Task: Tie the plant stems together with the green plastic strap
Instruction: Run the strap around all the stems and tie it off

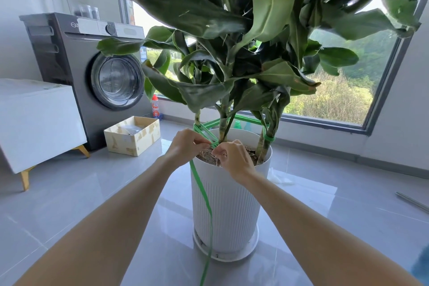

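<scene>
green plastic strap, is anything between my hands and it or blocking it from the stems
Nothing visible does. The left hand and right hand already pinch the green plastic strap above the white ribbed pot rim. It already loops the plant stems, below the broad green leaves. Its tail hangs free down the pot's front.

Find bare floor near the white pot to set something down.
Bare tiles lie between the cardboard box and the white pot, and right of it toward the window. Crowded: the soil, where left hand and right hand pinch the green strap.

Pot [226,204] centre floor; washer [92,76] behind-left; box [133,136] perhaps before washer.
</scene>
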The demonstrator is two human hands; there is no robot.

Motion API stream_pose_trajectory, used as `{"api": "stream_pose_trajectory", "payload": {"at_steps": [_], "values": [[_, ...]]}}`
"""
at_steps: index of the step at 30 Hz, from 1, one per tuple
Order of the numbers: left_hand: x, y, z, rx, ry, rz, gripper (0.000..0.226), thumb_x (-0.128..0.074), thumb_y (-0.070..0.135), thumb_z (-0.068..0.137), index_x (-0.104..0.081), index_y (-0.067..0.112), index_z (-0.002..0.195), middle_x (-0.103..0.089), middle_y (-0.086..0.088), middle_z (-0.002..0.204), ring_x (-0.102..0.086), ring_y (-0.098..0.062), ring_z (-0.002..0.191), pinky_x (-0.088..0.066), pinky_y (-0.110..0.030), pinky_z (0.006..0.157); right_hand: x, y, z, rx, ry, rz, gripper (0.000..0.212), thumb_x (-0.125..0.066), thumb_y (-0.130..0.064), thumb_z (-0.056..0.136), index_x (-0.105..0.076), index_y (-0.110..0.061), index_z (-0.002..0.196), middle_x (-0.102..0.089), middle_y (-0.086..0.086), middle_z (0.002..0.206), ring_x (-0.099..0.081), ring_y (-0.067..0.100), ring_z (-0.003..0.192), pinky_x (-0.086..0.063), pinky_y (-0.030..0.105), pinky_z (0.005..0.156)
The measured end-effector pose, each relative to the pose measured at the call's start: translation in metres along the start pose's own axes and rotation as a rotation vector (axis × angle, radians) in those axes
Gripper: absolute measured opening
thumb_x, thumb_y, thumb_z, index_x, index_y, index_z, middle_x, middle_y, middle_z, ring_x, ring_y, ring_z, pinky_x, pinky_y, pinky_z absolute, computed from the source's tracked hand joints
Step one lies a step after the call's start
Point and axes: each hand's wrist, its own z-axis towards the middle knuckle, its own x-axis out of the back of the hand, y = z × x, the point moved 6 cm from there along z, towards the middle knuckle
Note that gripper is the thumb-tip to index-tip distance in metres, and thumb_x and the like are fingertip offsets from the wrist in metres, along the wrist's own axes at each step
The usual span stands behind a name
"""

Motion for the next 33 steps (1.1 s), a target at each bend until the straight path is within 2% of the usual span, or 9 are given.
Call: {"api": "stream_pose_trajectory", "payload": {"at_steps": [4, 8, 10, 14, 18, 25, 28, 31, 33], "values": [[0.004, 0.001, -0.007, 0.023, 0.004, -0.013, 0.017, -0.068, 0.015, 0.084, -0.075, 0.01, 0.099, -0.073, -0.007, 0.096, -0.052, -0.004, 0.063, -0.042, -0.016, 0.058, 0.009, 0.001, -0.011, -0.007, -0.088, -0.016, 0.041, -0.047, -0.001, 0.084, -0.069, -0.032, 0.098, -0.059, -0.003, 0.101, -0.058, 0.017, 0.09, -0.05, 0.034, 0.08], [0.006, -0.002, -0.017, 0.067, -0.027, -0.006, 0.019, -0.068, 0.014, 0.084, -0.074, 0.007, 0.101, -0.072, -0.008, 0.096, -0.053, -0.005, 0.063, -0.039, -0.013, 0.055, 0.025, 0.015, -0.014, -0.108, -0.052, 0.119, 0.04, -0.046, 0.007, 0.081, -0.073, -0.021, 0.089, -0.069, -0.005, 0.09, -0.064, 0.012, 0.089, -0.053, 0.027, 0.079], [0.009, -0.004, -0.021, 0.084, -0.03, -0.005, 0.02, -0.069, 0.015, 0.084, -0.073, 0.007, 0.101, -0.072, -0.009, 0.096, -0.054, -0.006, 0.062, -0.038, -0.012, 0.054, 0.033, 0.024, -0.015, -0.174, 0.002, 0.17, 0.035, -0.048, 0.006, 0.083, -0.075, -0.017, 0.087, -0.072, -0.002, 0.091, -0.064, 0.012, 0.088, -0.052, 0.024, 0.08], [0.015, -0.001, -0.024, 0.1, 0.036, -0.048, 0.02, -0.069, 0.012, 0.083, -0.073, 0.005, 0.102, -0.073, -0.01, 0.096, -0.055, -0.008, 0.063, -0.04, -0.013, 0.057, 0.042, 0.034, -0.016, -0.198, 0.082, 0.198, 0.026, -0.053, 0.0, 0.088, -0.074, -0.014, 0.093, -0.072, 0.002, 0.098, -0.065, 0.015, 0.091, -0.052, 0.029, 0.089], [0.014, 0.001, -0.024, 0.099, 0.085, -0.016, 0.019, -0.067, 0.012, 0.085, -0.073, 0.007, 0.102, -0.073, -0.01, 0.098, -0.056, -0.011, 0.07, -0.042, -0.02, 0.068, 0.043, 0.029, -0.013, -0.166, 0.105, 0.179, 0.02, -0.059, -0.009, 0.09, -0.072, -0.015, 0.104, -0.072, -0.001, 0.103, -0.064, 0.01, 0.091, -0.046, 0.015, 0.083], [0.006, 0.003, -0.011, 0.107, 0.133, -0.095, 0.019, -0.067, 0.017, 0.086, -0.074, 0.009, 0.101, -0.072, -0.007, 0.101, -0.054, -0.01, 0.076, -0.044, -0.022, 0.077, 0.037, 0.021, 0.003, -0.151, 0.157, 0.179, 0.028, -0.063, -0.015, 0.089, -0.066, -0.015, 0.116, -0.07, 0.001, 0.107, -0.064, 0.013, 0.093, -0.05, 0.026, 0.088], [0.0, 0.004, -0.006, 0.113, 0.126, -0.093, 0.018, -0.066, 0.017, 0.087, -0.074, 0.01, 0.102, -0.072, -0.007, 0.104, -0.057, -0.011, 0.084, -0.044, -0.023, 0.08, 0.041, 0.016, 0.009, -0.114, 0.203, 0.16, 0.019, -0.064, -0.015, 0.089, -0.072, -0.015, 0.106, -0.072, 0.0, 0.099, -0.062, 0.008, 0.081, -0.051, 0.022, 0.08], [-0.005, 0.003, -0.002, 0.124, 0.122, -0.082, 0.018, -0.064, 0.016, 0.088, -0.074, 0.011, 0.102, -0.071, -0.007, 0.106, -0.061, -0.016, 0.093, -0.043, -0.021, 0.08, 0.048, 0.016, 0.011, -0.101, 0.221, 0.114, 0.013, -0.065, -0.015, 0.087, -0.076, -0.013, 0.096, -0.074, 0.0, 0.091, -0.059, 0.004, 0.074, -0.042, 0.011, 0.067], [-0.007, 0.003, 0.0, 0.126, 0.12, -0.077, 0.017, -0.063, 0.014, 0.089, -0.074, 0.011, 0.102, -0.071, -0.007, 0.106, -0.061, -0.019, 0.096, -0.044, -0.024, 0.082, 0.05, 0.017, 0.009, -0.09, 0.203, 0.038, 0.012, -0.067, -0.016, 0.086, -0.077, -0.014, 0.093, -0.074, 0.0, 0.088, -0.06, 0.006, 0.074, -0.042, 0.014, 0.065]]}}
